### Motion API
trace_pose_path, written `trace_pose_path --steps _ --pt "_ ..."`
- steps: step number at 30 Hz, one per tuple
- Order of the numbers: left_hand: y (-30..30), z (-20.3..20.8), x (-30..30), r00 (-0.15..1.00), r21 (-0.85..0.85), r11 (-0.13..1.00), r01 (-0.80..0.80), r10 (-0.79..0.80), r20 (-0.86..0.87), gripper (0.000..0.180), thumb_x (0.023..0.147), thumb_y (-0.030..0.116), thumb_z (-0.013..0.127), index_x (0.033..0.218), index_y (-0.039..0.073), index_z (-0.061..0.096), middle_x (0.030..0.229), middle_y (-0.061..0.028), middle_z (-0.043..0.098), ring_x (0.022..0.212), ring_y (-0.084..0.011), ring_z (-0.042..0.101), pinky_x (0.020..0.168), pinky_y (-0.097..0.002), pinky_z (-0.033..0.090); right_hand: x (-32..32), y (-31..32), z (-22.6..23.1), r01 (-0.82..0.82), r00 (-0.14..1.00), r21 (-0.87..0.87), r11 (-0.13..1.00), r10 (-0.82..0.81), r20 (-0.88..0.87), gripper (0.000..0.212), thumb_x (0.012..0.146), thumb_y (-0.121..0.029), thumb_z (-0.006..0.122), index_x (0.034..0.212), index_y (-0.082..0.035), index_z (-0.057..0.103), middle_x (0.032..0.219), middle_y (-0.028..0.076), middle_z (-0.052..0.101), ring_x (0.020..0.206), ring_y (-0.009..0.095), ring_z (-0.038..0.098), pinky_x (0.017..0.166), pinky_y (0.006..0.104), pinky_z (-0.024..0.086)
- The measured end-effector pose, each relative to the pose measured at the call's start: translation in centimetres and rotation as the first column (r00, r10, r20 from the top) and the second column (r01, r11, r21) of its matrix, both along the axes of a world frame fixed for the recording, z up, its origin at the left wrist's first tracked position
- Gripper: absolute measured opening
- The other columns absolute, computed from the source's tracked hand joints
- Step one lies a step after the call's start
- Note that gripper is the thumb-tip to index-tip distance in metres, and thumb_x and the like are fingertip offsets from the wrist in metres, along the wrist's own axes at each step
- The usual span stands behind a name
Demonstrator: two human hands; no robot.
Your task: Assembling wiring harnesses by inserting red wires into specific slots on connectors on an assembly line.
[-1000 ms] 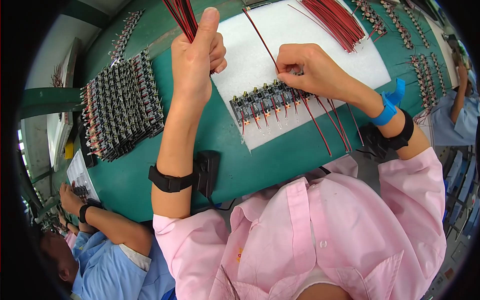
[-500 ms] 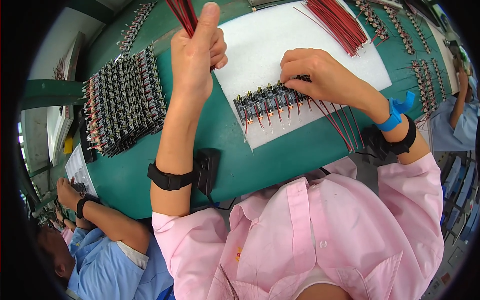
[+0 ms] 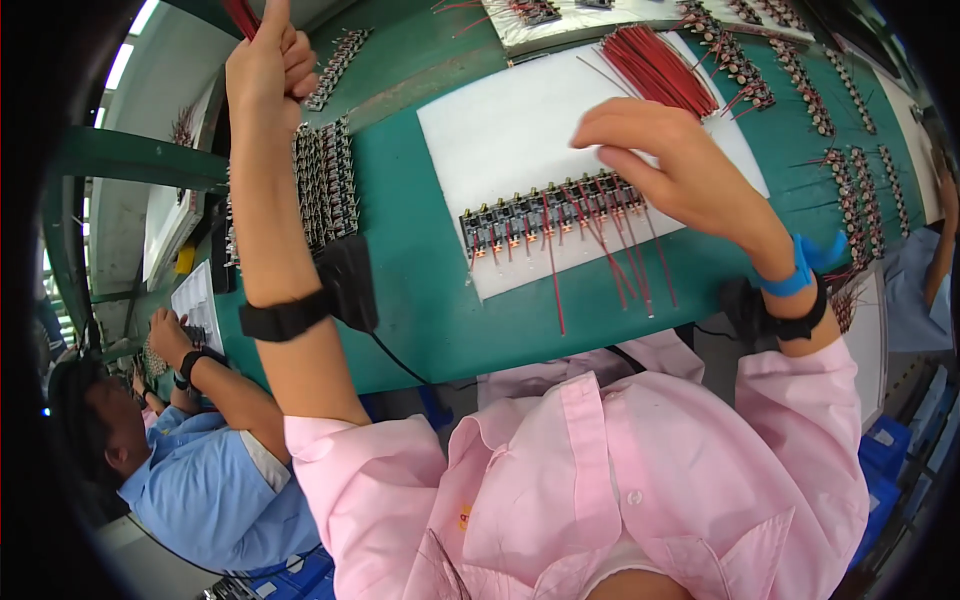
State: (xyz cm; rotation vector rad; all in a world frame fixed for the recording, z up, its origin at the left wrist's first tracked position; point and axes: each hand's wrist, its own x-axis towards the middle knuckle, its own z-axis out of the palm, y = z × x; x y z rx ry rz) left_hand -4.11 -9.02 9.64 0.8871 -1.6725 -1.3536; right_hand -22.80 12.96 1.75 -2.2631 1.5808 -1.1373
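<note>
A joined row of small black circuit boards (image 3: pixel 510 222) lies on a white foam sheet (image 3: pixel 480 130). Red wires (image 3: pixel 556 290) trail from the row toward me over the sheet's near edge. Just above the row's right end hovers my right hand (image 3: pixel 665 160), thumb and fingers apart, with nothing visible between them. At the upper left, my left hand (image 3: pixel 265 75) is closed round a bundle of red wires (image 3: pixel 239 16), which the picture's top edge cuts off. A thick pile of red wires (image 3: pixel 660 72) rests on the sheet's far right corner.
Stacked board strips (image 3: pixel 325 185) stand on the green table (image 3: pixel 400 330) behind my left forearm. More strips (image 3: pixel 850 200) lie at the right. A co-worker in a blue shirt (image 3: pixel 215 490) sits at the left. A black box (image 3: pixel 345 285) with a cable is strapped to my left arm.
My right hand has lifted off the boards and its fingers have spread. My left hand, still holding the wires, is farther left. The view has shifted, and the trailing wires lie more spread out.
</note>
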Motion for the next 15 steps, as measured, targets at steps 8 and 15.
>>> trace_pose_path --steps 8,15 --pt "-13.2 -5.0 -0.1 0.51 -0.577 0.812 0.087 0.462 0.726 0.033 0.067 0.032 0.062 0.07 -0.001 0.056 0.055 -0.009 0.052 0.052 -0.0206 0.052 0.048 -0.0326 0.039 0.4 8.5 -4.4 0.392 0.798 0.264 0.881 -0.469 0.38 0.004 0.072 0.0 0.051 0.072 0.004 0.054 0.062 0.009 0.052 0.058 0.015 0.051 0.053 0.0241 0.037" --pt "-20.3 -8.9 1.6 0.179 -0.569 0.811 0.133 0.545 0.819 0.032 0.064 0.028 0.062 0.082 0.002 0.057 0.083 -0.0196 0.058 0.078 -0.0319 0.057 0.067 -0.0382 0.044 1.4 10.5 -6.0 0.413 0.824 0.195 0.89 -0.456 0.336 0.006 0.068 0.004 0.053 0.072 0.002 0.056 0.061 0.009 0.052 0.055 0.017 0.05 0.05 0.0257 0.037"
